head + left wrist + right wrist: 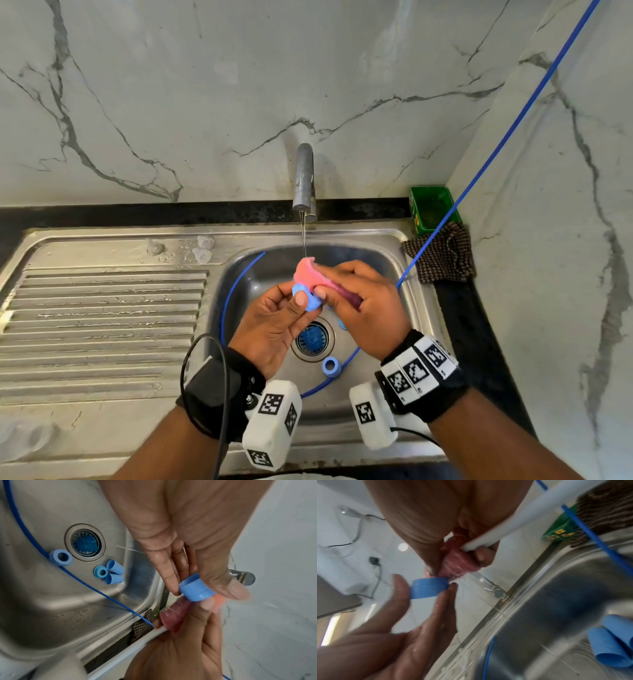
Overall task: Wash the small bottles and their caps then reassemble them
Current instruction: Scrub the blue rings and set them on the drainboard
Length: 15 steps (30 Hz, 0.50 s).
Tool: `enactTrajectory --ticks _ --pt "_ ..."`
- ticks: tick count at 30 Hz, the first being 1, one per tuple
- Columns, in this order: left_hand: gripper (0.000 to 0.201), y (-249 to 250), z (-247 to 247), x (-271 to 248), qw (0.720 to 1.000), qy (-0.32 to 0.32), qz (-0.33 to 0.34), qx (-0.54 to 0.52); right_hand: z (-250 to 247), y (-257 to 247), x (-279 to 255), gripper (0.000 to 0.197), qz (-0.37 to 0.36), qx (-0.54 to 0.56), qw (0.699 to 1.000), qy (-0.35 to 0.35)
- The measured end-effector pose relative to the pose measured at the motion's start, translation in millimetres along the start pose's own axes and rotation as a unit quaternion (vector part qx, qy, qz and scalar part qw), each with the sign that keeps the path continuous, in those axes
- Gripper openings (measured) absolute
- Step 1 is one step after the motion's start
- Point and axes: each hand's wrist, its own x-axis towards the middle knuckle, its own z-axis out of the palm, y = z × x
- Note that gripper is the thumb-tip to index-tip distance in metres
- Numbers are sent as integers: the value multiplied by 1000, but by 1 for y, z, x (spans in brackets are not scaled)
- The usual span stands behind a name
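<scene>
My left hand [197,536] pinches a blue cap [195,589] between thumb and fingers. My right hand [176,651] presses a pink sponge [173,615] against it. In the sink [42,615], four blue pieces [108,573] lie near the drain [85,542], beside a blue tube [96,589].

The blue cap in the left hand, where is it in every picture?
Head: blue cap at centre, under the pink sponge.
Left wrist: right of centre, pinched by the left hand.
Right wrist: left of centre.
Shared landmark: the sponge touching it.
</scene>
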Motion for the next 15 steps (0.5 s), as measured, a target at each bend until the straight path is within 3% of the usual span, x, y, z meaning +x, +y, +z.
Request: enactTrajectory --ticks 2,5,9,13,15 --pt "85 -2 1 0 1000 3 -2 12 0 -1 4 42 27 -4 999 18" --pt "84 -4 1 1 1000 -1 -6 -7 6 -11 3 40 -43 -4 999 -1" --pt "83 -3 1 1 1000 5 -3 0 9 -1 7 42 29 1 999 13" --pt "74 -2 -2 1 1000 -7 4 -12 15 -8 0 40 -33 37 998 -25" --pt "76 -3 -3 0 1000 -4 6 0 16 -1 2 41 -2 17 1000 -12"
